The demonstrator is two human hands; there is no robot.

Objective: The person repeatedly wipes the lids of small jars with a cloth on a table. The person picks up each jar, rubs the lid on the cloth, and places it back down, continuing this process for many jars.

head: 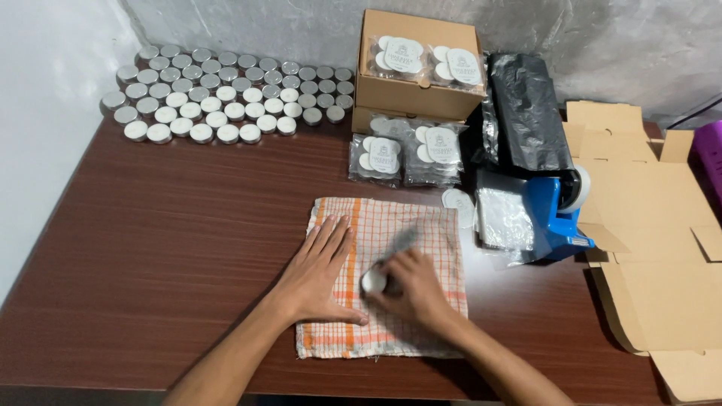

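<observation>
Gripping a small round silver tin (374,281), right hand (410,289) closed around its rim; looks light, slippery. Left hand (320,272) flat, open, pinning the orange checked cloth (406,225) beside it.

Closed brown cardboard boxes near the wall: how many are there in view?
2. The upper box stands on the lower box, beside the black plastic bag. Clear packets lie on the upper one. More may be hidden behind.

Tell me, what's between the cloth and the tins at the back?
Only bare tabletop lies between the cloth and the tins, as the head view shows.
</observation>
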